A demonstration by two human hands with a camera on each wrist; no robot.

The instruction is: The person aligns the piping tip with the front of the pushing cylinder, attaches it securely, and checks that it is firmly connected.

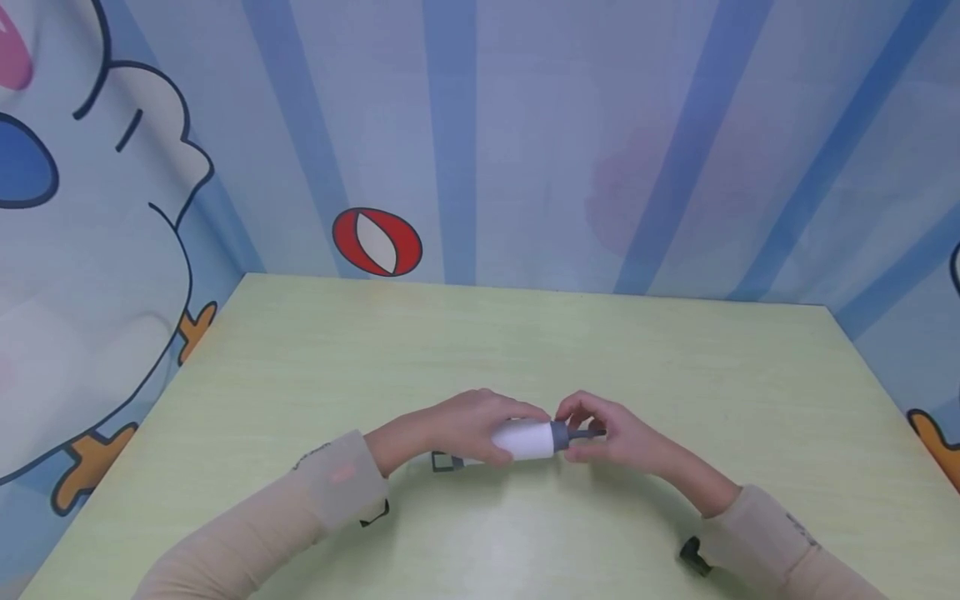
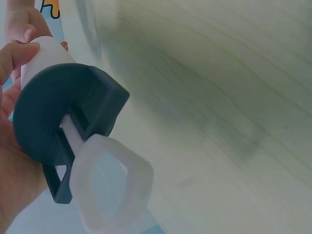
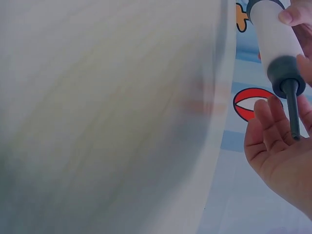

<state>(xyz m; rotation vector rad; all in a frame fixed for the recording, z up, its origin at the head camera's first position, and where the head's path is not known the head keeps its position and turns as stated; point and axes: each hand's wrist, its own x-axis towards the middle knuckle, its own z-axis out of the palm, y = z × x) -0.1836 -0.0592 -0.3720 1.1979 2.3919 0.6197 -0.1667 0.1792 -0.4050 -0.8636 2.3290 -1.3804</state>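
Observation:
A large white syringe (image 1: 528, 439) with a dark grey nozzle (image 1: 585, 433) lies sideways, held above the tabletop between both hands. My left hand (image 1: 472, 425) grips its white barrel, thumb on the near side and fingers over the top. In the left wrist view, the dark end cap (image 2: 48, 107) with its flange faces the camera, and a pale loop handle (image 2: 141, 185) sticks out of it. At the other end, my right hand (image 1: 618, 433) curls thumb and fingers around the dark collar (image 3: 286, 75). The thin nozzle tip points over the right palm in the right wrist view.
A pale wood-grain table (image 1: 360, 350) spreads under both hands. Behind it stands a blue striped backdrop (image 1: 525, 150) with a printed red and white ball (image 1: 377, 242) and cartoon figures at the sides. Beige sleeves (image 1: 262, 517) with wrist bands cover both forearms.

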